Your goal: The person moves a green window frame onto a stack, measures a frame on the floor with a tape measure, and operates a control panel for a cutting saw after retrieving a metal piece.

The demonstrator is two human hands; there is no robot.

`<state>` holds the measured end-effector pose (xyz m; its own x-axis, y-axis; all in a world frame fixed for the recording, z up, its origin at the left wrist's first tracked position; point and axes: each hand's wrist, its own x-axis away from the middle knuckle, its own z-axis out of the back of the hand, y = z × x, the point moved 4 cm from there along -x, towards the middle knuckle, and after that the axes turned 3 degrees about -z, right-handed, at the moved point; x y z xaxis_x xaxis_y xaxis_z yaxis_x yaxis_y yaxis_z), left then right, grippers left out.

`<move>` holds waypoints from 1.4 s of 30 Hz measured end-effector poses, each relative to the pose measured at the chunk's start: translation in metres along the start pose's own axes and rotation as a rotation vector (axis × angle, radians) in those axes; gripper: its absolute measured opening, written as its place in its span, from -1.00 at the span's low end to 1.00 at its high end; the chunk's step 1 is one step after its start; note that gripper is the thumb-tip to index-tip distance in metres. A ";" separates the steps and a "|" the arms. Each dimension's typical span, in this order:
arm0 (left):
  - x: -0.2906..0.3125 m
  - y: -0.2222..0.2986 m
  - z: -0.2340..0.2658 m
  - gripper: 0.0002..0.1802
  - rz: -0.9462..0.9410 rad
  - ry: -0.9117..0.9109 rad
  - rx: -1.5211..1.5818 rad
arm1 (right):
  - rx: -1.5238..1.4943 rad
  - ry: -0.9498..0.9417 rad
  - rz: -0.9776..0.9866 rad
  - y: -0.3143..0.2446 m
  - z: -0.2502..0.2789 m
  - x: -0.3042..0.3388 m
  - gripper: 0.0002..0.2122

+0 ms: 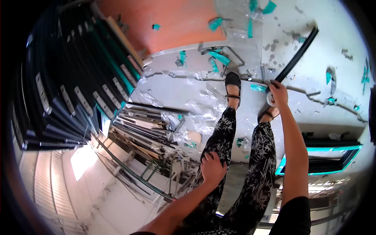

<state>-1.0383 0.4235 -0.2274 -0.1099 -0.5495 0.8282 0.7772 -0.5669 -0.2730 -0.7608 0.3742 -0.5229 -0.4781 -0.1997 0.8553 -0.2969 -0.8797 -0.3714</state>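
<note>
My right hand (279,94) is reached far forward over the floor, its fingers closed around the near end of a long black bar (298,55). The bar slants away to the far right. Against the same hand, on its left side, shows a pale roll of tape (270,98); whether the hand grips the roll too is hard to see. A teal strip (258,88) lies just left of it. My left hand (213,168) rests on my left thigh, over black-and-white patterned trousers (220,135), fingers apart and holding nothing.
Black frames (74,78) stand stacked at the left. Below them lie long strips and scraps (147,135). Clear plastic film (201,105) and teal tape pieces (220,58) litter the floor beside an orange panel (168,23). A teal-edged black frame (325,158) lies right of my arm.
</note>
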 end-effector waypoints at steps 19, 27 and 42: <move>0.156 -0.025 0.015 -0.38 0.074 0.176 0.735 | -0.264 -0.893 -0.115 -0.132 0.084 0.475 -0.69; 0.309 -0.084 -0.024 -0.49 0.201 0.063 1.280 | 0.261 -1.070 -0.095 -0.160 0.094 0.553 -0.67; 0.729 -0.319 -0.067 -0.60 -1.263 2.317 1.499 | 1.176 -0.912 0.049 -0.039 -0.169 0.749 -0.77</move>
<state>-1.4079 0.1631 0.4310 0.3015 -0.4241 -0.8540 -0.3169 -0.8893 0.3297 -1.2470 0.3314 0.0710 0.3338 -0.0426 0.9417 0.7367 -0.6114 -0.2887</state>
